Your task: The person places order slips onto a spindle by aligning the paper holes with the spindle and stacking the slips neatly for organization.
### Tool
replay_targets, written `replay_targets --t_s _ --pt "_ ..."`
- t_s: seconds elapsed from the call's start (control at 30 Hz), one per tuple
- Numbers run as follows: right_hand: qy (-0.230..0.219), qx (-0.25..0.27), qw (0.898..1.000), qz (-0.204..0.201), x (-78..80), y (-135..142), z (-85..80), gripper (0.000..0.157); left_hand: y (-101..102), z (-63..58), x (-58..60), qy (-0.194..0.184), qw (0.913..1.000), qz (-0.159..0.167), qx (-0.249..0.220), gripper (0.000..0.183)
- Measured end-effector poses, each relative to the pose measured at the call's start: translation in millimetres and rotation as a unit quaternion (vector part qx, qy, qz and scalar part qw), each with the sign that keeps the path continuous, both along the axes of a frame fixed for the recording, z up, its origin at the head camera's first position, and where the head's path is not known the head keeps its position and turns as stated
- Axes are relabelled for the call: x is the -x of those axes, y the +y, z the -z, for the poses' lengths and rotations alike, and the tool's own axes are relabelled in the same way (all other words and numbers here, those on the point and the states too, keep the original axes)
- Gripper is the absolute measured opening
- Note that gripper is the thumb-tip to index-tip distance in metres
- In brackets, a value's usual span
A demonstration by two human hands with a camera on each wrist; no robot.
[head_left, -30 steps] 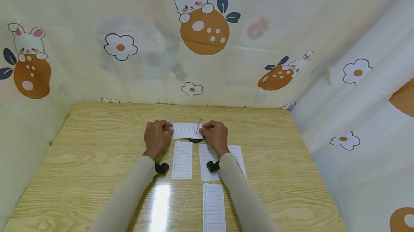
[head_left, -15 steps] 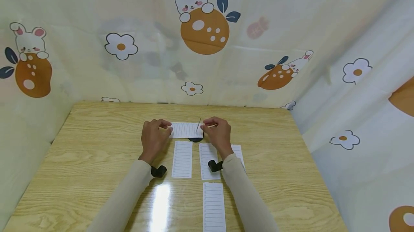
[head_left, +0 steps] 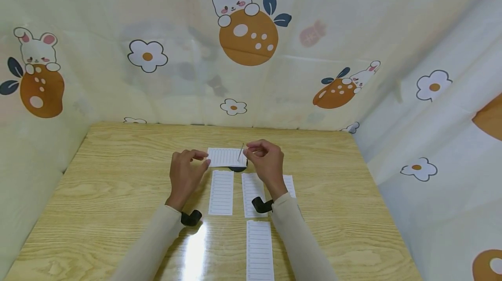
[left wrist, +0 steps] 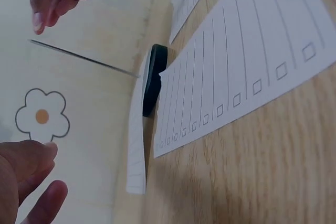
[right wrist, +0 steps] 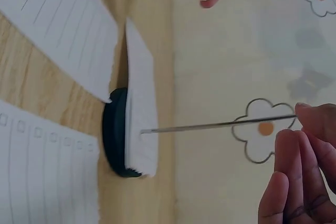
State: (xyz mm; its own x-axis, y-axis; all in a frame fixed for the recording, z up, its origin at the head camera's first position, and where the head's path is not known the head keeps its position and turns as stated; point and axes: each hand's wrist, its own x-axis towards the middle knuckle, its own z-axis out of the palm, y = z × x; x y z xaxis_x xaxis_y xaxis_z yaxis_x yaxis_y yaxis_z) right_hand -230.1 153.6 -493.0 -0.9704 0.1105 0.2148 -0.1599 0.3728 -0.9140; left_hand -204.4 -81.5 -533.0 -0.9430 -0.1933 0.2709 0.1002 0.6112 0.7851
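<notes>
A paper spike stands near the back of the table, with a dark round base (head_left: 237,169) and a thin metal rod (right wrist: 220,125). Lined slips of paper (head_left: 223,157) lie stacked on the base, and the rod passes up through their right end. My left hand (head_left: 184,177) hovers by the left end of the slips, thumb and fingers apart, holding nothing. Beside the rod's upper end is my right hand (head_left: 268,165), its fingers loosely bent. In the left wrist view a small gap shows between the right fingertips (left wrist: 38,22) and the rod's tip.
Several torn-edged checklist sheets lie in front of the spike: one sheet (head_left: 221,193) at left, another sheet (head_left: 254,185) partly under the right wrist, and a nearer sheet (head_left: 259,250). A patterned curtain (head_left: 188,76) hangs behind the wooden table (head_left: 117,176).
Both hands have come away from the paper slips: the left hand drew back left and down, the right hand lifted and moved right. The slips stay on the spike.
</notes>
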Motion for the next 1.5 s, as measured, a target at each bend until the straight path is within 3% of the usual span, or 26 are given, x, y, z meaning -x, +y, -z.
replay_targets --t_s 0.27,0.43,0.83,1.5 --pt "0.033 0.055 0.998 -0.025 -12.9 -10.6 -23.6 0.019 1.3 -2.6 -15.9 0.005 0.9999 0.004 -0.011 0.018" --pt "0.032 0.052 0.997 -0.046 -18.0 -18.7 -26.8 0.017 2.1 0.2 -24.2 0.000 0.9999 0.001 -0.012 0.017" --pt "0.022 0.003 0.996 -0.087 -20.5 -32.3 -5.4 0.018 -0.5 14.5 -43.5 0.001 0.9999 0.004 -0.011 0.019" --pt "-0.085 -0.074 0.983 -0.149 -17.8 -37.2 24.1 0.028 2.3 28.4 -70.0 -0.012 0.9996 0.021 -0.017 0.028"
